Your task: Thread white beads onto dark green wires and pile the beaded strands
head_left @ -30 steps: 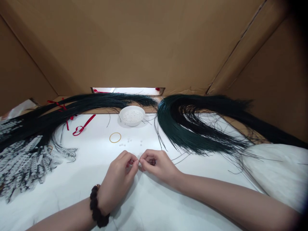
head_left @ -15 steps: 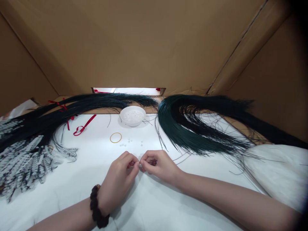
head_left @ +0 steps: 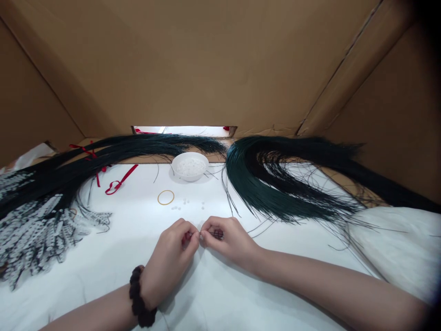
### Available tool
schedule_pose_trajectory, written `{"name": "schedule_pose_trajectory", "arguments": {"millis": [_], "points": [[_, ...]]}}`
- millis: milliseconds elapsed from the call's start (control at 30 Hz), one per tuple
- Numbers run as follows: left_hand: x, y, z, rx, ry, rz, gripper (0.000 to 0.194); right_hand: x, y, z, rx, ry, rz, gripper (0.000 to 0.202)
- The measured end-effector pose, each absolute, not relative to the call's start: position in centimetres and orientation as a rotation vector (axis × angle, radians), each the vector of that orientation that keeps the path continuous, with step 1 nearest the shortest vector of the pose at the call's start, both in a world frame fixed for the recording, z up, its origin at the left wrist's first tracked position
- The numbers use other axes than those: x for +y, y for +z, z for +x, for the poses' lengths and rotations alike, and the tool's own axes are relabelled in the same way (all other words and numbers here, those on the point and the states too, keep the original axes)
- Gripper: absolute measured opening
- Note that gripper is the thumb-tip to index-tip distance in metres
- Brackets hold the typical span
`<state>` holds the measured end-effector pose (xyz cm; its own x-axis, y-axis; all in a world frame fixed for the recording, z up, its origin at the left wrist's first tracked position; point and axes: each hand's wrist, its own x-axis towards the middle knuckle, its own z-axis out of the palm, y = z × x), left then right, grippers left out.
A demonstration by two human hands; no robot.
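Near the middle of the white surface (head_left: 117, 257), my left hand (head_left: 177, 248) and my right hand (head_left: 229, 241) meet fingertip to fingertip. Both are closed in a pinch. What they hold between the tips is too small to make out; dark strands show inside my right hand's curled fingers. Beyond the hands lie several small white beads (head_left: 177, 208) and a thin yellow ring (head_left: 166, 197). A white bowl (head_left: 190, 166) of white pieces stands farther back. Right of it curves a thick bundle of dark green cords (head_left: 275, 197).
On the left, dark cords (head_left: 113, 149) end in white beaded strands (head_left: 44, 230). A red ribbon (head_left: 122, 179) lies near them. Cardboard walls (head_left: 193, 64) enclose the back and sides, with a slot behind the bowl. A white bag (head_left: 399, 243) rests at the right.
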<state>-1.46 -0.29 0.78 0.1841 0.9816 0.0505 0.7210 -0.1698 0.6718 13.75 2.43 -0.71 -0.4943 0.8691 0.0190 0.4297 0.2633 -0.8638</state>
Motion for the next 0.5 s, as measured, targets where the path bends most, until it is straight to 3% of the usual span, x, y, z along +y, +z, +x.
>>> {"name": "schedule_pose_trajectory", "arguments": {"millis": [267,500], "points": [[-0.32,0.79,-1.35,1.583,0.654,1.970,0.021,2.07,-0.69,13.62,-2.130,1.033,-1.192,0.014],[-0.38,0.63,-1.52,1.528,0.746,1.860,0.022,2.28,-0.50,13.57,-2.006,1.131,-1.147,0.011]]}}
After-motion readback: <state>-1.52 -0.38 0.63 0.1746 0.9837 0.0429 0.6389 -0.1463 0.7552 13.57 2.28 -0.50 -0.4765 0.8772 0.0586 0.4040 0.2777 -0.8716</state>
